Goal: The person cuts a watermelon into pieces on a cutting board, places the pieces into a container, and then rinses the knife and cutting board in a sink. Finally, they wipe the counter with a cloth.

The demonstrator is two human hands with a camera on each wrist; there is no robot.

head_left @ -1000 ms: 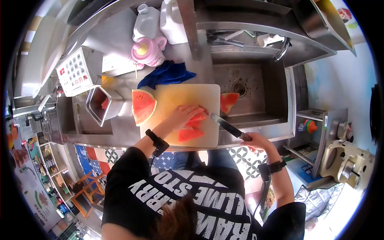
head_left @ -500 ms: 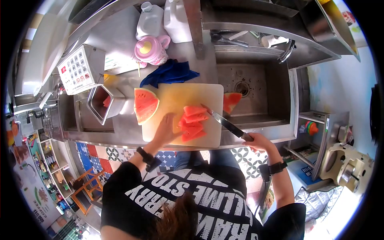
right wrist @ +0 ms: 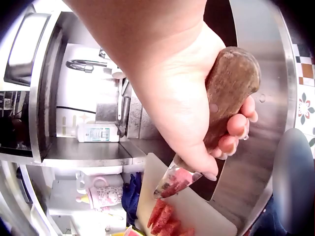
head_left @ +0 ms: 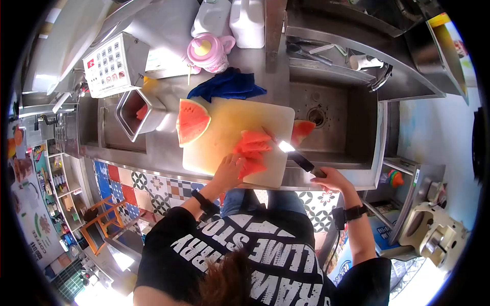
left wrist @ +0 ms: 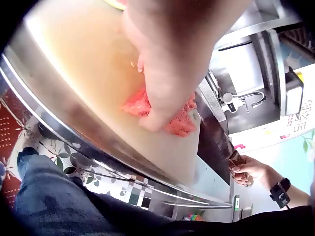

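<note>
Cut watermelon pieces (head_left: 251, 148) lie in a row on the cutting board (head_left: 219, 115). The left hand (head_left: 228, 173) rests against their near left side; in the left wrist view the left hand (left wrist: 167, 93) touches the red pieces (left wrist: 179, 123), its fingertips partly hidden. The right hand (head_left: 334, 181) grips a knife (head_left: 301, 160) by its handle, the blade tip at the pieces' right end. In the right wrist view the right hand (right wrist: 192, 108) has its fingers curled round the brown handle (right wrist: 226, 88). A rind-on watermelon wedge (head_left: 193, 122) sits at the board's upper left.
A blue cloth (head_left: 227, 84) lies behind the board, near a pink cup (head_left: 208, 52) and white jugs (head_left: 247, 25). The sink (head_left: 332, 137) is at the right, with another wedge (head_left: 302, 130) by its left edge. A metal container (head_left: 140, 115) stands at the left.
The left hand has come off the upper end of the pieces, drawn back left, then moved to their lower left side. The right hand keeps its hold on the knife. The head view has shifted.
</note>
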